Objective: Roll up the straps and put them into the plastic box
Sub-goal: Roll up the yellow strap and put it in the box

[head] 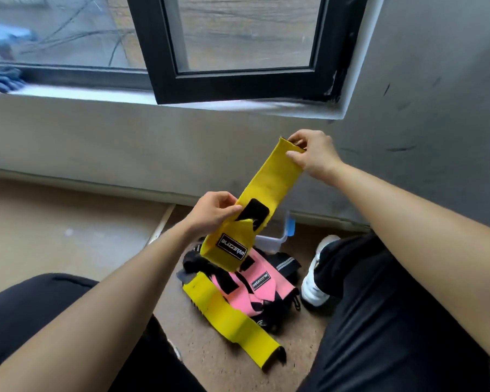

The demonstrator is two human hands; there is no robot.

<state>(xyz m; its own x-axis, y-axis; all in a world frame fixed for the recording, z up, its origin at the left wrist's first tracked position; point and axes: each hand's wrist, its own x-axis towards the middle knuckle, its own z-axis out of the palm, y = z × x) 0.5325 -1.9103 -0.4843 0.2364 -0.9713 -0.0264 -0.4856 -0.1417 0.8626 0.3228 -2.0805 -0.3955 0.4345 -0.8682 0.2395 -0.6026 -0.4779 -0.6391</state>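
Yellow strap (269, 179) slants up-right: left hand (212, 213) pinches low, right hand (314, 154) top end.

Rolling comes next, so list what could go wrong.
The right hand only pinches the top end of the yellow strap, which may slip. The black patch by the left hand could snag and skew the roll. The plastic box sits half hidden behind the strap, easy to miss.

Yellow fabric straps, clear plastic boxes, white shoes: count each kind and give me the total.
Yellow fabric straps: 2, the held strap and the floor strap
Clear plastic box: 1
White shoe: 1
Total: 4
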